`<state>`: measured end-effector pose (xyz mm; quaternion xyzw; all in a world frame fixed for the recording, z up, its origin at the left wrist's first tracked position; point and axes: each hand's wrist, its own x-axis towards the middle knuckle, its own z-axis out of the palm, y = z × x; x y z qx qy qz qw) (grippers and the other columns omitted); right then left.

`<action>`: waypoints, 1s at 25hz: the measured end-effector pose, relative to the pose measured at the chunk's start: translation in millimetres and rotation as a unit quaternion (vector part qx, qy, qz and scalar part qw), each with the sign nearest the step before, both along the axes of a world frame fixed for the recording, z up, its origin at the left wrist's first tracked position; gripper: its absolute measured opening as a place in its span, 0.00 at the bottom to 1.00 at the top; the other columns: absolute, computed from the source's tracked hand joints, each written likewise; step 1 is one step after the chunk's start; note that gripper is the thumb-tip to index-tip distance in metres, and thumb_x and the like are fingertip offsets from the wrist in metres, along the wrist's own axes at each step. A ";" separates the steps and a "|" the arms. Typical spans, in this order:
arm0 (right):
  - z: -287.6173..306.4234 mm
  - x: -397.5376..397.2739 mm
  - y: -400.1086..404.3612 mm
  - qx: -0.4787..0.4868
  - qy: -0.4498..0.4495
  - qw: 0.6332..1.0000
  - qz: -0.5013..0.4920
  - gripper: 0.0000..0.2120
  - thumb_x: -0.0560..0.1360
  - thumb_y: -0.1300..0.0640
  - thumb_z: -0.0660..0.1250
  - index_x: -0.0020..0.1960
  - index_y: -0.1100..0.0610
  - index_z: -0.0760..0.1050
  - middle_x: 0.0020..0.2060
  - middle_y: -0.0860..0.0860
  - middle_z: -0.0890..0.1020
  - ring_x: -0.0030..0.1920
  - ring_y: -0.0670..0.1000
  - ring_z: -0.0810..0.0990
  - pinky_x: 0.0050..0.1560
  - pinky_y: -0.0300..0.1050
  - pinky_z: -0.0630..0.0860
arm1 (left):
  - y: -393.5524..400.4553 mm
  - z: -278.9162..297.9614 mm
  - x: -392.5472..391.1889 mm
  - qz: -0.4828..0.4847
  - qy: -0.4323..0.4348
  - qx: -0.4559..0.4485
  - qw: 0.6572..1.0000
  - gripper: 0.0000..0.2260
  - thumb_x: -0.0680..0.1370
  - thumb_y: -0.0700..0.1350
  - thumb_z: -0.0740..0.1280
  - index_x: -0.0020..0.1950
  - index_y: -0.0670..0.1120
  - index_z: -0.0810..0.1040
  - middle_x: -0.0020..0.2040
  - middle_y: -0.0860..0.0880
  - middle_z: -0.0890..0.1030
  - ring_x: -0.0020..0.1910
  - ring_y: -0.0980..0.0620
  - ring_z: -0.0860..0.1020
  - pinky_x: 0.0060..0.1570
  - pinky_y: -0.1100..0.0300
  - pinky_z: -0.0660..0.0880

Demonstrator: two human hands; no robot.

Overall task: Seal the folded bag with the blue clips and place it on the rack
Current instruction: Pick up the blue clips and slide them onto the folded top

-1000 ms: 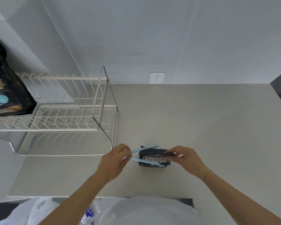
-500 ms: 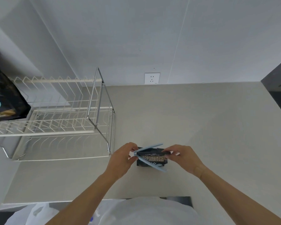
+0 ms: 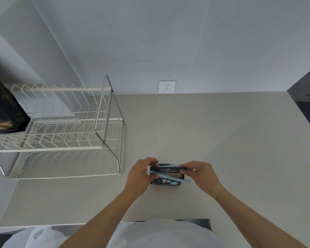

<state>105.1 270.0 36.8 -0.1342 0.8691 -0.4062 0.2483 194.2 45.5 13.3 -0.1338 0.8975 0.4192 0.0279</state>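
Observation:
A small folded black bag [image 3: 166,181] with gold and white print lies on the beige counter near its front edge. A long light-blue clip [image 3: 174,177] straddles the bag's folded top, its two arms spread in a narrow V. My left hand [image 3: 141,176] pinches the clip's hinge end at the bag's left side. My right hand [image 3: 202,174] holds the bag's right end and the clip's upper arm. The white wire rack [image 3: 61,129] stands to the left on the counter.
A large black bag [image 3: 2,111] sits on the rack's upper tier at far left. A chrome frame [image 3: 107,111] forms the rack's right end. A wall socket [image 3: 167,86] is behind the counter [image 3: 222,140]. A dark appliance edge [image 3: 308,97] is at right.
The clip has slid over the bag's folded top and its arms have narrowed. Both hands have moved closer onto the bag. The camera view has shifted slightly.

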 end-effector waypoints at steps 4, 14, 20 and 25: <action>1.9 -3.5 -3.1 0.027 0.023 0.999 0.024 0.08 0.75 0.56 0.69 0.51 0.46 0.84 0.44 0.43 0.86 0.45 0.42 0.79 0.46 0.33 0.72 | 4.2 1.2 -6.0 -0.011 -0.003 -0.019 1.000 0.22 0.67 0.47 0.76 0.57 0.62 0.73 0.48 0.63 0.80 0.52 0.60 0.75 0.52 0.61 0.74; -16.5 10.2 22.9 0.095 0.032 0.991 0.094 0.41 0.63 0.40 0.76 0.71 0.36 0.61 0.63 0.32 0.67 0.64 0.40 0.64 0.63 0.40 0.65 | 6.4 2.7 -13.4 -0.052 0.019 -0.081 0.995 0.19 0.66 0.49 0.77 0.55 0.60 0.78 0.48 0.60 0.81 0.51 0.59 0.75 0.50 0.60 0.73; -28.5 1.5 21.4 0.111 0.145 0.979 0.089 0.26 0.68 0.45 0.74 0.65 0.43 0.72 0.61 0.40 0.77 0.62 0.45 0.72 0.58 0.39 0.69 | 2.6 4.0 -16.2 -0.072 0.011 -0.092 0.993 0.15 0.66 0.50 0.77 0.51 0.58 0.81 0.43 0.65 0.79 0.47 0.60 0.75 0.48 0.62 0.73; -26.5 -6.6 20.7 0.092 0.087 0.988 0.091 0.21 0.69 0.43 0.72 0.61 0.42 0.75 0.55 0.40 0.80 0.56 0.43 0.74 0.52 0.38 0.70 | 1.7 7.5 -17.9 -0.076 -0.007 -0.097 0.992 0.13 0.66 0.50 0.77 0.49 0.59 0.80 0.41 0.66 0.77 0.46 0.62 0.73 0.45 0.63 0.71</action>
